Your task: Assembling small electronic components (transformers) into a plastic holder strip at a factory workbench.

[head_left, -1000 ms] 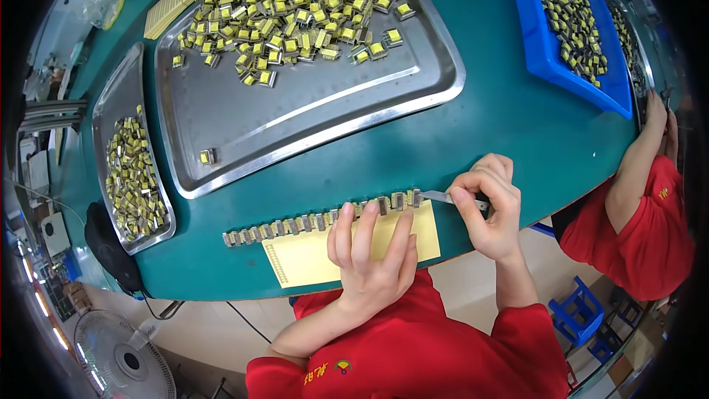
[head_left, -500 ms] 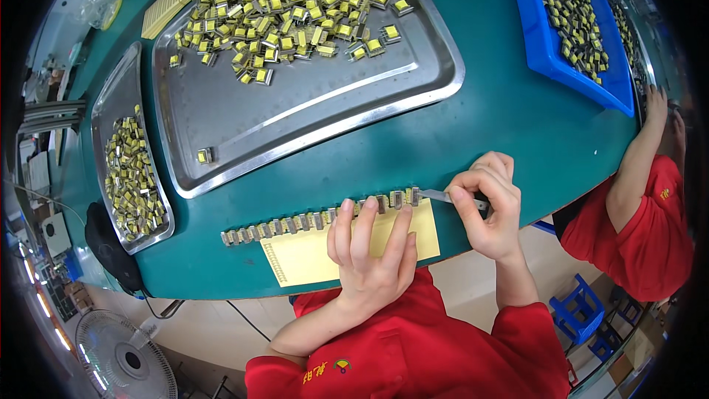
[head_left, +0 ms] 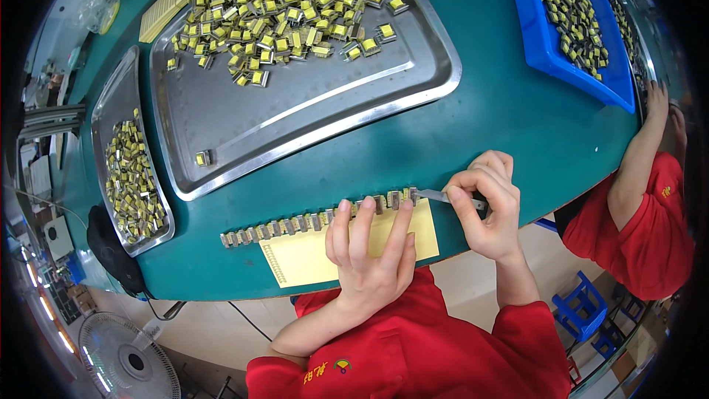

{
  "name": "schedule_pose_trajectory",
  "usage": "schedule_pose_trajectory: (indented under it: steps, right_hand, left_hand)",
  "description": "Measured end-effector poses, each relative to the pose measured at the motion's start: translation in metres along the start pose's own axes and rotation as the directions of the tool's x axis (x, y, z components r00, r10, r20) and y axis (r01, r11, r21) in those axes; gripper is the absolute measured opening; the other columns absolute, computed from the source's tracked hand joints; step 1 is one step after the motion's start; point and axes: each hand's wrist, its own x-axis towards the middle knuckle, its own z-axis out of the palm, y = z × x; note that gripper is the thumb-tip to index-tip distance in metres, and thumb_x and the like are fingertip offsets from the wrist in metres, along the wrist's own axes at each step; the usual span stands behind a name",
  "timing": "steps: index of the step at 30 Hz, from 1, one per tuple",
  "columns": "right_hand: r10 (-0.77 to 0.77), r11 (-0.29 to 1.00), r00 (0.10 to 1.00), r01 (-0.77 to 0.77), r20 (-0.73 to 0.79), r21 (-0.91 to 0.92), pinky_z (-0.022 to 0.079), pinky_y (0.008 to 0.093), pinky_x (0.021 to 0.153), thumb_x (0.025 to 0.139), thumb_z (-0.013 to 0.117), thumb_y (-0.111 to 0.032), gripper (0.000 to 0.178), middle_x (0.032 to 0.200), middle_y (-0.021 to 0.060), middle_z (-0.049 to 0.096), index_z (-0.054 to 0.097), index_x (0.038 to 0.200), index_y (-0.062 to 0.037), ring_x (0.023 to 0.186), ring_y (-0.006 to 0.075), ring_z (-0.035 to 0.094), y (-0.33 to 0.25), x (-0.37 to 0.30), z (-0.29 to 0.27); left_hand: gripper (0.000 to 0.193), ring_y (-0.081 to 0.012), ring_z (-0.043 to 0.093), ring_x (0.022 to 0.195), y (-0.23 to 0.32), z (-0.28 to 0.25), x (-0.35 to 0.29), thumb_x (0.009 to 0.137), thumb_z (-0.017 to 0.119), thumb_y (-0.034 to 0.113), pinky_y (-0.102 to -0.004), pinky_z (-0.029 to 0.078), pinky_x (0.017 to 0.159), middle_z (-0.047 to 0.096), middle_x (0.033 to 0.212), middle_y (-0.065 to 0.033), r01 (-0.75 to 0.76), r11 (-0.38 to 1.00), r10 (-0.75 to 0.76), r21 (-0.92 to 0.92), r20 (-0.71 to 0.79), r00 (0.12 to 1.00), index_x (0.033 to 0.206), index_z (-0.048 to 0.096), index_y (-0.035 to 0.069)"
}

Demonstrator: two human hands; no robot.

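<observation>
Two trays of yellow parts | green table (head_left: 517, 125) | left hand (head_left: 369, 258) flat, fingers spread, pinning yellow card (head_left: 310, 258) | right hand (head_left: 484, 210) pinching tweezers (head_left: 443, 196) at row (head_left: 310, 222) end near edge | parts likely light, stiff; grip sides

The left hand (head_left: 369, 255) lies flat over the pale yellow ridged sheet (head_left: 310, 258) and covers its middle part, also a few pieces in the long row of small grey and yellow components (head_left: 295, 223). The right hand (head_left: 484, 207) hides most of the thin metal tool (head_left: 443, 196); only the tip shows. The blue plastic bin (head_left: 550, 44) is cut off at the top edge. The single parts in the small steel tray (head_left: 111, 118) are too small to tell.
</observation>
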Motion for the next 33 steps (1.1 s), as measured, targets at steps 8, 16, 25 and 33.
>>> schedule_pose_trajectory:
  steps: [8,16,25,33]
  right_hand:
    - [-0.013,1.000,1.000,0.013,0.003,-0.021,0.034,0.0346,0.080,0.078,0.066,-0.003,0.005,0.066,0.0023,0.052,0.062,0.077,-0.0039,0.068,0.0186,0.046,0.001,0.000,-0.001]
    - [0.028,0.998,0.998,-0.030,-0.048,-0.052,0.034,0.0320,0.079,0.083,0.064,-0.002,0.005,0.070,0.0019,0.055,0.061,0.080,-0.0034,0.072,0.0198,0.046,0.000,-0.001,0.000]
    - [-0.079,0.908,0.979,-0.006,-0.187,-0.419,0.041,0.0365,0.084,0.081,0.069,0.001,0.011,0.096,0.0063,0.064,0.068,0.090,-0.0043,0.094,0.0258,0.057,-0.005,-0.002,0.018]
    - [-0.352,0.843,0.878,0.448,0.323,-0.299,0.036,0.0419,0.109,0.085,0.068,-0.012,0.046,0.138,0.0094,0.053,0.058,0.129,-0.0083,0.133,0.0302,0.045,-0.037,0.026,0.017]
  left_hand:
    - [0.044,-0.0443,0.029,0.132,0.004,-0.006,0.006,0.078,0.065,0.010,-0.0510,0.034,0.105,0.033,0.141,-0.0196,-0.062,0.996,0.056,0.064,0.086,0.995,0.122,0.068,0.015]
    - [0.043,-0.0397,0.040,0.129,0.003,0.001,0.003,0.082,0.062,0.024,-0.0474,0.033,0.104,0.045,0.139,-0.0145,-0.033,0.993,0.033,0.110,0.004,0.999,0.125,0.065,0.024]
    - [0.051,-0.0412,0.031,0.137,0.002,-0.026,0.013,0.085,0.064,0.020,-0.0515,0.023,0.110,0.038,0.144,-0.0201,0.068,0.995,-0.058,-0.068,0.135,0.989,0.134,0.055,0.011]
    - [0.053,-0.0389,0.023,0.145,-0.113,-0.088,0.038,0.094,0.055,0.025,-0.0513,0.020,0.116,0.030,0.153,-0.0177,0.072,0.975,-0.104,0.208,0.144,0.984,0.143,0.044,0.009]
